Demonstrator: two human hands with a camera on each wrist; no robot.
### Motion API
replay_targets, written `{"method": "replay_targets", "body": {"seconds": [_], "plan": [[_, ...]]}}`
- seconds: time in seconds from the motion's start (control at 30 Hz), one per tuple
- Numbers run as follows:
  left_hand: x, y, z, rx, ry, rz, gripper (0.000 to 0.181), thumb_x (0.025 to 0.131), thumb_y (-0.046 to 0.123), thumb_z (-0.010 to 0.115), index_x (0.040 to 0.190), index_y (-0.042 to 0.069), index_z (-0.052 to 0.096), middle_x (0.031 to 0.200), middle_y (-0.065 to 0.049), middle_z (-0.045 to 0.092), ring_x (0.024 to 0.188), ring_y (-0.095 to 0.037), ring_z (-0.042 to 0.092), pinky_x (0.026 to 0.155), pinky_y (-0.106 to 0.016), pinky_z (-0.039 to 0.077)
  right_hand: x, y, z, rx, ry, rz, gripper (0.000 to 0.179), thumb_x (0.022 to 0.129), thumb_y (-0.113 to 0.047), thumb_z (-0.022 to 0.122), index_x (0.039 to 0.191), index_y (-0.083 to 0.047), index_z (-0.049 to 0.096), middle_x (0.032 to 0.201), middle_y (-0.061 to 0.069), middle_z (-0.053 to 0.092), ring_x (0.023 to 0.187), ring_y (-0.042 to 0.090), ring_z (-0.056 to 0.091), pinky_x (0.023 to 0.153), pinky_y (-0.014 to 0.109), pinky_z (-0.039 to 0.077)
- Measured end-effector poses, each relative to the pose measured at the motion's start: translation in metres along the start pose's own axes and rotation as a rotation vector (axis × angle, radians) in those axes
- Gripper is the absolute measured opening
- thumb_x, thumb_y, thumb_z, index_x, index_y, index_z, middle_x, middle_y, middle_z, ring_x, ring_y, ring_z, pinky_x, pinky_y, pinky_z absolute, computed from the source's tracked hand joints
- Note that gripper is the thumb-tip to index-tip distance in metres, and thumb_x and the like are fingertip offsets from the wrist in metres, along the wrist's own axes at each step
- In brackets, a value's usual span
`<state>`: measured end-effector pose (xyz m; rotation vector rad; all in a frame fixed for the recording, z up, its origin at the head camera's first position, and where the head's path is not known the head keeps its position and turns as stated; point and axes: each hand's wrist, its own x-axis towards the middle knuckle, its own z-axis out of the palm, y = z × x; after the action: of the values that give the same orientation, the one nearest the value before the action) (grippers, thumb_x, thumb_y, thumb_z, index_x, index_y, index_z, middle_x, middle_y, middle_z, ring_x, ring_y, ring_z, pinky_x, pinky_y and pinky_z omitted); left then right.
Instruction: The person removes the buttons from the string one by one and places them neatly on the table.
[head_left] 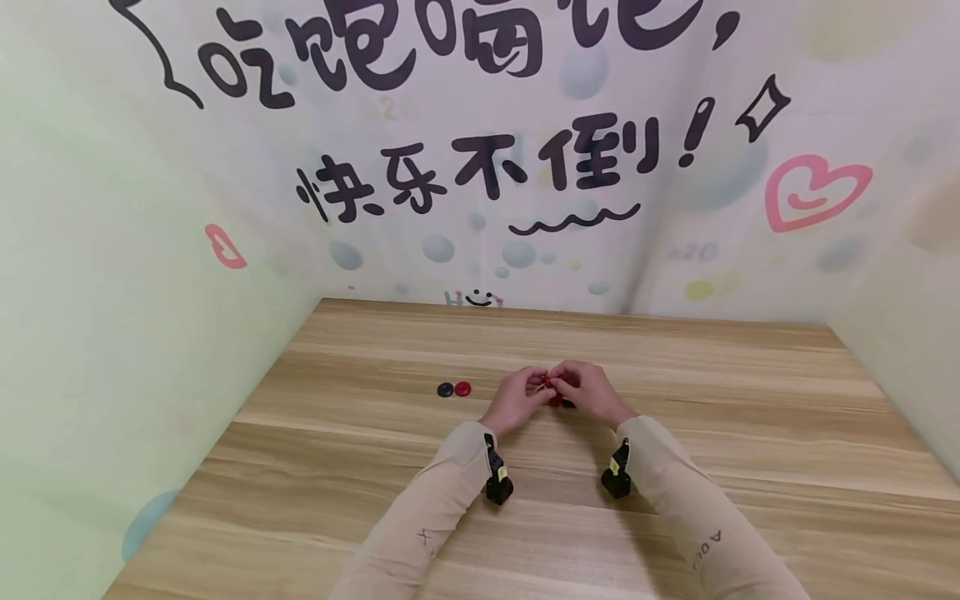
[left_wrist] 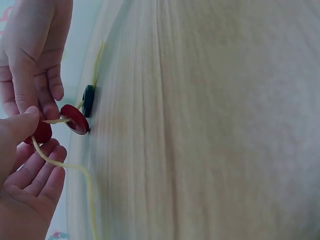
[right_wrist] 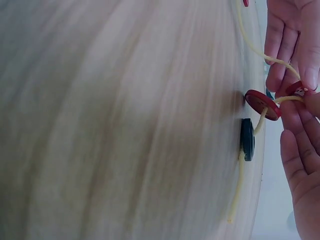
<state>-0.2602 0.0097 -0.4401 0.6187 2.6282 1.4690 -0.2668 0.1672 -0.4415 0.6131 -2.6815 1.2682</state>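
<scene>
My left hand pinches a red button between thumb and fingers. A yellow string runs through it and hangs down on the left hand's side. Close against it, my right hand pinches the string just beside that button, its thumb partly cut off in the right wrist view. Farther along the same string are a second red button, tilted, and a dark green button standing on edge at the tabletop. Past the dark button a short string end sticks out.
On the wooden table, left of the hands, lie a loose dark button and a loose red button, side by side. A printed cloth wall rises at the table's back edge, with pale walls at both sides.
</scene>
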Motion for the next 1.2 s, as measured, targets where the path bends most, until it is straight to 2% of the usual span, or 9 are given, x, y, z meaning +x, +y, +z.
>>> {"method": "replay_targets", "body": {"seconds": [0.13, 0.4, 0.67, 0.87, 1.2], "plan": [[0.0, 0.0, 0.0, -0.01, 0.007, 0.004, 0.032, 0.085, 0.012, 0.059, 0.113, -0.003, 0.053, 0.105, -0.013, 0.06, 0.095, -0.022, 0.057, 0.081, -0.026, 0.045, 0.0, 0.0, 0.0, -0.007, -0.001, 0.001, 0.006, 0.083, -0.002, 0.059, 0.087, -0.002, 0.064, 0.083, 0.008, 0.064, 0.072, 0.013, 0.057, 0.063, 0.025, 0.047], [-0.001, -0.001, -0.007, -0.014, 0.025, -0.038, 0.034, 0.084, 0.015, 0.061, 0.113, -0.002, 0.054, 0.102, -0.011, 0.06, 0.093, -0.02, 0.057, 0.08, -0.026, 0.045, -0.002, -0.002, -0.003, -0.024, 0.008, -0.004, 0.006, 0.083, -0.004, 0.06, 0.086, -0.001, 0.064, 0.08, 0.007, 0.064, 0.07, 0.014, 0.057, 0.061, 0.027, 0.046], [-0.002, -0.014, -0.016, 0.003, 0.035, -0.034, 0.036, 0.084, 0.013, 0.061, 0.114, -0.003, 0.053, 0.101, -0.011, 0.06, 0.093, -0.021, 0.057, 0.081, -0.027, 0.045, -0.006, 0.003, -0.006, -0.046, 0.008, 0.015, 0.009, 0.083, -0.006, 0.06, 0.088, 0.002, 0.063, 0.078, 0.006, 0.063, 0.069, 0.014, 0.056, 0.061, 0.027, 0.045], [-0.004, -0.019, -0.025, 0.005, 0.053, -0.011, 0.034, 0.082, 0.01, 0.063, 0.112, -0.003, 0.055, 0.098, -0.011, 0.06, 0.09, -0.022, 0.057, 0.079, -0.03, 0.045, -0.008, 0.006, -0.007, -0.053, 0.001, 0.046, 0.009, 0.083, -0.007, 0.061, 0.088, 0.0, 0.064, 0.079, 0.005, 0.063, 0.069, 0.014, 0.056, 0.061, 0.028, 0.045], [-0.009, -0.026, -0.043, -0.015, 0.082, -0.051, 0.034, 0.08, 0.009, 0.065, 0.111, -0.003, 0.056, 0.097, -0.01, 0.06, 0.09, -0.022, 0.057, 0.08, -0.031, 0.045, -0.011, 0.007, -0.01, -0.054, -0.005, 0.041, 0.006, 0.083, -0.007, 0.061, 0.086, -0.002, 0.064, 0.079, 0.005, 0.063, 0.068, 0.013, 0.054, 0.061, 0.027, 0.044]]}}
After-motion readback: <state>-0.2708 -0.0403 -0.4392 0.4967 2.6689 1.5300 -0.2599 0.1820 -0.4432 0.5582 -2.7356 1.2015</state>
